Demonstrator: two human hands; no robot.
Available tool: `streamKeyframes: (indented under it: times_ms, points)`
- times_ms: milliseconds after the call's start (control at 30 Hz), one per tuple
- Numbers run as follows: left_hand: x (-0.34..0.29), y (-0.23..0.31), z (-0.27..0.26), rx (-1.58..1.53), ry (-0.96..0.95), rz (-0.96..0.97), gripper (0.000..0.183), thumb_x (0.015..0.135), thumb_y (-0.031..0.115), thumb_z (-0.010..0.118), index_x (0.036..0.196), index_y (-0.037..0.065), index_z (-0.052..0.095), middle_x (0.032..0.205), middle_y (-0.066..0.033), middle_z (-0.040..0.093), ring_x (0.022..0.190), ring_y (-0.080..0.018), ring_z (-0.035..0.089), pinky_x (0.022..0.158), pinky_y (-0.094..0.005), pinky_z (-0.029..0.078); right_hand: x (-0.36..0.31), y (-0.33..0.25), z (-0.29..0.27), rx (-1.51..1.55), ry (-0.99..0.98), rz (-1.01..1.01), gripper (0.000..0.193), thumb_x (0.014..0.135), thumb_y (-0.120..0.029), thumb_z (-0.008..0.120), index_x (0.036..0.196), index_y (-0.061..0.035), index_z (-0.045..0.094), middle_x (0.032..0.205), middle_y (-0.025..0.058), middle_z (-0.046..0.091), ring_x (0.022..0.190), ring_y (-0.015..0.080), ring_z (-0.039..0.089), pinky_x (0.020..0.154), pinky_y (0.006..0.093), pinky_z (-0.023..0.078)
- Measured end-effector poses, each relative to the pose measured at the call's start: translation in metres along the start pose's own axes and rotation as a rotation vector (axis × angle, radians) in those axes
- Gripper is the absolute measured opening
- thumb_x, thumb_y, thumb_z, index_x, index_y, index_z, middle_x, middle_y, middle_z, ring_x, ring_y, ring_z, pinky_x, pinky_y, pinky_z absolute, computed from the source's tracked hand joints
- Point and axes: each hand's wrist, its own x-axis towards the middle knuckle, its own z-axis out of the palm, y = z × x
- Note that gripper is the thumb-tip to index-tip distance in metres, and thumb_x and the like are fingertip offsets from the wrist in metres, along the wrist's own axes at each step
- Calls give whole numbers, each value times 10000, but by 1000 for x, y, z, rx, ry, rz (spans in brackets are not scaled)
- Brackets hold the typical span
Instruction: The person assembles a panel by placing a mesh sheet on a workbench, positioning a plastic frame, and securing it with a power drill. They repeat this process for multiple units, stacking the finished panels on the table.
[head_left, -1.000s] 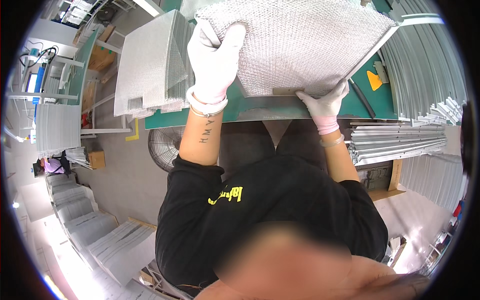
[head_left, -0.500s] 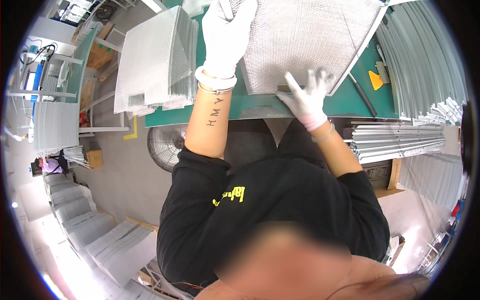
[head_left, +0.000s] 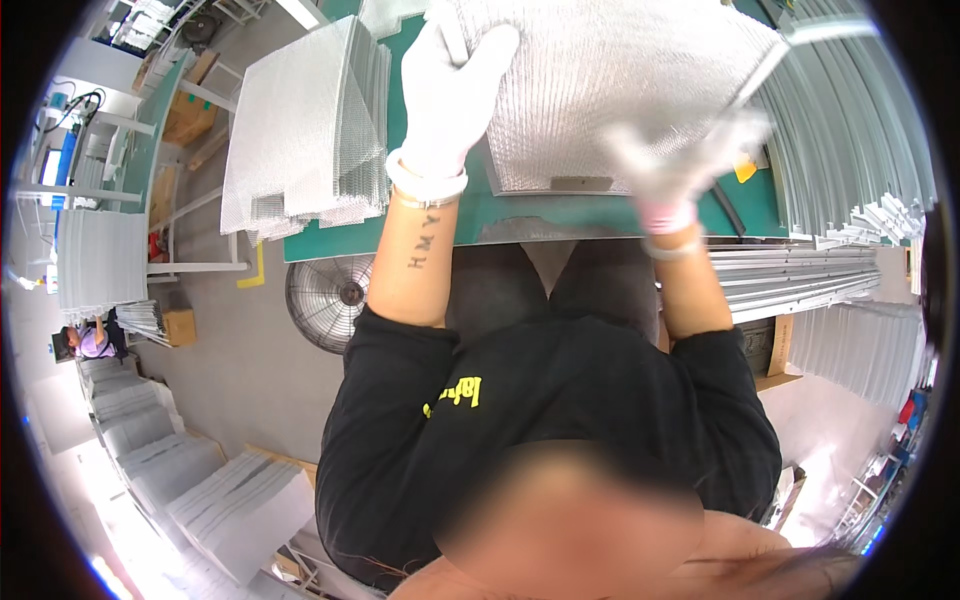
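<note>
A silvery mesh panel [head_left: 590,90] with a thin frame lies on the green worktable [head_left: 560,222]. My left hand [head_left: 450,95], in a white glove, grips the panel's left side. Its thumb lies on the mesh, and the fingertips run out of the picture at the top. My right hand [head_left: 680,165], also gloved, is smeared by motion over the panel's lower right corner. Its thumb and fingers look spread apart, with nothing visible between them. A white frame strip [head_left: 762,72] along the panel's right side passes by the right fingers.
Stacked mesh sheets [head_left: 290,120] stand left on the table. At right are a black-handled tool [head_left: 727,210], a yellow scraper [head_left: 744,168] and long pale strips [head_left: 850,120]. Below lie more metal profiles [head_left: 790,280]. A floor fan [head_left: 330,295] stands below left; another person [head_left: 95,340] is far left.
My right hand has moved right and slightly up from the panel's lower edge, uncovering a small grey tab there. My left hand keeps nearly the same place on the panel.
</note>
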Motion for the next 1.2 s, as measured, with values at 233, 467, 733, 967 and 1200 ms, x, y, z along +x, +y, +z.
streamKeyframes:
  times_ms: [233, 467, 733, 967, 1200]
  points:
    - [-38, 11, 0, -287, 39, 140, 201, 864, 5, 728, 1051, -30, 663, 977, -57, 724, 870, -97, 640, 790, -242, 510, 57, 50, -82, 708, -216, 752, 317, 973, -141, 667, 1228, 28, 582, 1111, 69, 666, 996, 132, 604, 938, 297, 461]
    - [-47, 14, 9, -223, 111, 144, 286, 893, -12, 678, 1172, -47, 625, 1076, -94, 716, 963, -139, 670, 862, -276, 525, 64, 25, -63, 400, -10, 604, 649, 877, -3, 731, 1443, 8, 413, 1068, 93, 665, 899, 128, 621, 820, 259, 499]
    - [-50, 5, -4, -236, 57, 155, 184, 888, -52, 658, 1070, -25, 662, 997, -78, 712, 881, -127, 645, 796, -263, 512, 121, 54, -93, 489, -530, 355, 735, 804, 19, 774, 1464, -11, 451, 1127, 154, 695, 1026, 192, 666, 882, 311, 540]
    - [-28, 61, -35, 314, -308, 41, 188, 840, 126, 774, 754, 52, 624, 819, -109, 659, 726, -181, 615, 706, -308, 476, 187, 35, -111, 485, -1028, 149, 362, 798, -18, 764, 1155, -36, 703, 1097, 128, 706, 987, 210, 680, 873, 328, 536]
    - [-71, 79, -39, 1853, -883, 334, 137, 773, 183, 710, 715, 60, 694, 648, -57, 604, 646, -228, 619, 617, -417, 450, 219, -11, -81, 269, -1161, -322, 639, 764, 48, 657, 1388, -71, 586, 1069, 167, 661, 985, 310, 640, 884, 357, 506]
